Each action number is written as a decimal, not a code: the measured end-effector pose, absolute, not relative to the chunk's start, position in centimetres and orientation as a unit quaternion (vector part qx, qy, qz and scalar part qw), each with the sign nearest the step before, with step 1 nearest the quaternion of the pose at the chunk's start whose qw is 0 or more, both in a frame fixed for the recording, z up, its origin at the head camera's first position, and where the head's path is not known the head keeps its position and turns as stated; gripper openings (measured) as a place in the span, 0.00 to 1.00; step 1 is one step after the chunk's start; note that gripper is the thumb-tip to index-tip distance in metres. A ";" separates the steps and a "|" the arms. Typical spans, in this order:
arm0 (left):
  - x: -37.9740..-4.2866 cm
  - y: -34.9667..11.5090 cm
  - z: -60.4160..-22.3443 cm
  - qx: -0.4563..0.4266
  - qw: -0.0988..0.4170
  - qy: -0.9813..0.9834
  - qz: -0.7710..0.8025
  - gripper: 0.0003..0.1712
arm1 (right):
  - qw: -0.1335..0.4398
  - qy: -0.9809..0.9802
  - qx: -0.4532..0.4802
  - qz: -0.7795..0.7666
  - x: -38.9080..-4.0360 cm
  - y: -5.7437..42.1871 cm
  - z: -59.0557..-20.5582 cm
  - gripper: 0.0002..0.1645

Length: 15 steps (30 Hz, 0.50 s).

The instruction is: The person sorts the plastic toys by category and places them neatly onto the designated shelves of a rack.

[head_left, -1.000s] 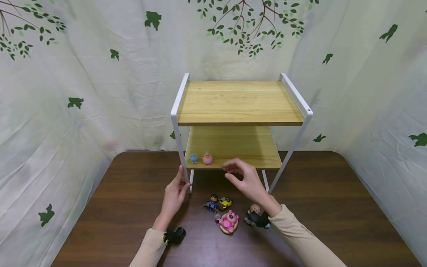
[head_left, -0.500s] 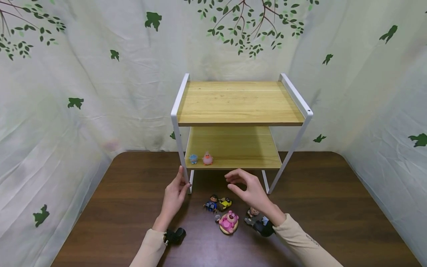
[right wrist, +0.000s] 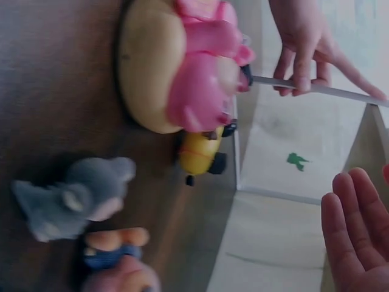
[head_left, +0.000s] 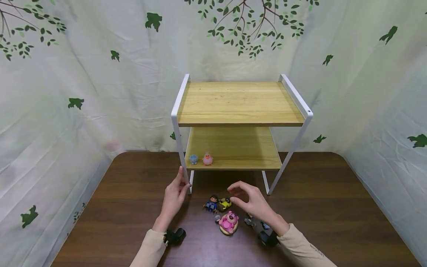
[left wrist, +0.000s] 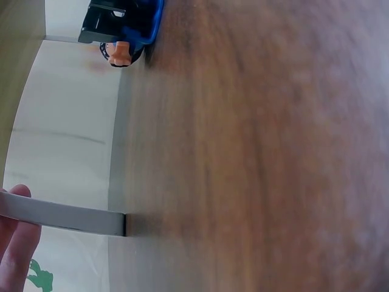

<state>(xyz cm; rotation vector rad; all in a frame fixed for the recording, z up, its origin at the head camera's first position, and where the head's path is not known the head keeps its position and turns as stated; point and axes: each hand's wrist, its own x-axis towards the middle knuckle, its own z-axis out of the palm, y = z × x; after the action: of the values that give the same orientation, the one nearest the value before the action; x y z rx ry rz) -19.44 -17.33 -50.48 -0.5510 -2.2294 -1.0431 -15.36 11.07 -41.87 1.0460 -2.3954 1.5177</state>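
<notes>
My left hand (head_left: 174, 194) grips the front left leg (left wrist: 67, 214) of a two-tier shelf (head_left: 240, 104), thumb and fingers on either side of the white bar. My right hand (head_left: 251, 202) hovers over the table with fingers curved, thumb apart and nothing between them. Below and beside it are a pink bear figurine (head_left: 228, 221) in a cream ring, a yellow-and-black toy (head_left: 225, 203) and a black-haired doll in blue (head_left: 211, 204). In the right wrist view a grey animal figurine (right wrist: 73, 198) lies near a figure in blue (right wrist: 121, 261); from the head my right wrist partly hides them.
A small blue figurine (head_left: 193, 159) and a pink bird-like figurine (head_left: 207, 159) stand at the left front of the lower shelf board (head_left: 245, 148). The brown table (head_left: 333, 207) reaches back to a pale leaf-print curtain (head_left: 133, 85).
My right hand has drawn back from the lower shelf's front edge, down toward the toys on the table. My left hand keeps its place on the leg; the figurines stay put.
</notes>
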 end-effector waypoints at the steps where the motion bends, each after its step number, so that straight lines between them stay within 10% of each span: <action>1: -19.4 -17.3 -50.5 -0.207 0.303 -0.842 -0.395 0.61 | 0.056 -0.792 0.345 0.500 -15.4 11.1 -42.4 0.13; 15: -19.5 -17.3 -50.5 -0.203 0.301 -0.843 -0.397 0.62 | 0.008 -0.796 0.361 0.486 -16.1 12.3 -47.8 0.15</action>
<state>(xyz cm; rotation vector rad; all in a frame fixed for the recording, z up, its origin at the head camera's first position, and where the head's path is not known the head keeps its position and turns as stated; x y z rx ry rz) -19.47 -17.25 -50.50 -0.5375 -2.2370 -1.0542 -16.09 12.31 -47.76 1.1288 -2.4875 1.5194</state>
